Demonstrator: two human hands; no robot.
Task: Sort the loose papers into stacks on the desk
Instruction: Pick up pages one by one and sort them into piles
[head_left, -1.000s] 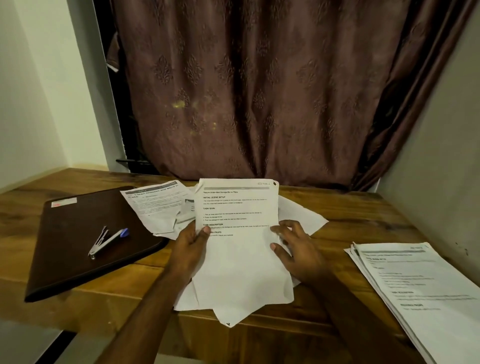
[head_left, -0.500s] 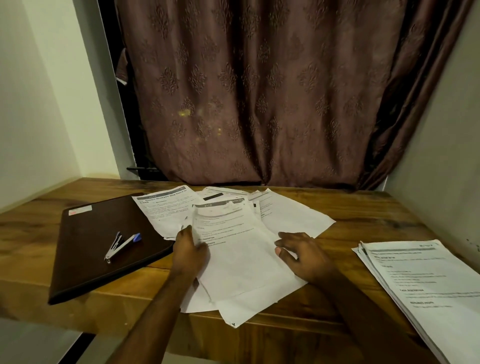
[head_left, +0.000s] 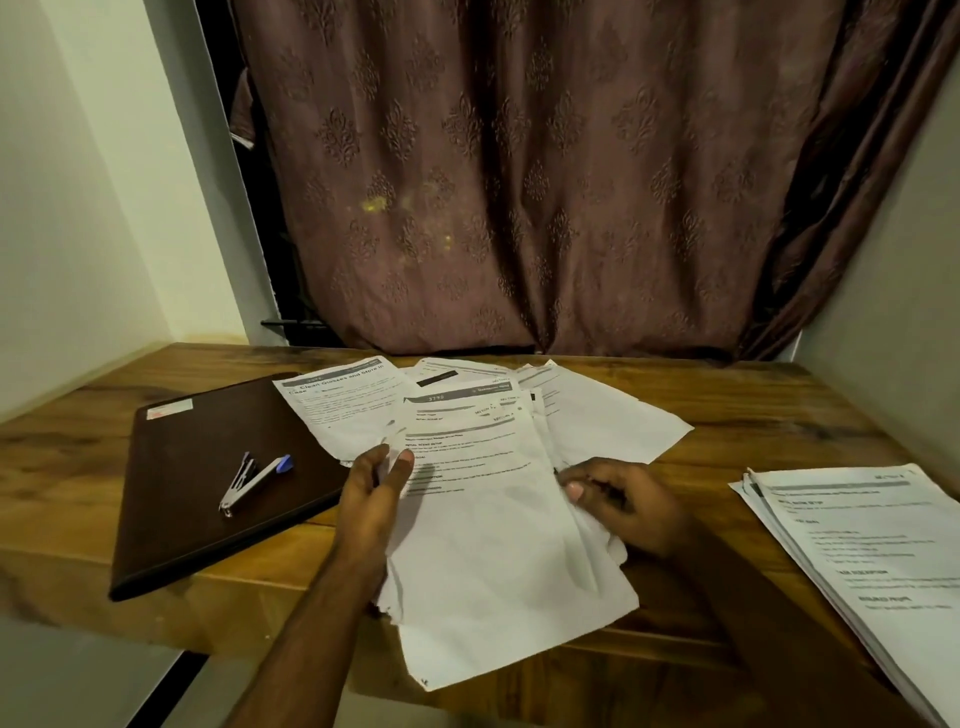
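Between both hands: loose papers (head_left: 483, 519) | left hand (head_left: 371, 499) pinches edge | right hand (head_left: 623, 506) grips edge

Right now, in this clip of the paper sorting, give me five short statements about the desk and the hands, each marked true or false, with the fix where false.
1. The stapler lies on the dark folder. True.
2. The left hand is flat on the bare desk. False: its thumb and fingers pinch the left edge of the top sheet of the loose pile.
3. A neat stack of papers lies at the right end of the desk. True.
4. The right hand holds the stapler. False: it grips the right edge of the loose pile.
5. The curtain behind the desk is white. False: it is brown with an embossed pattern.
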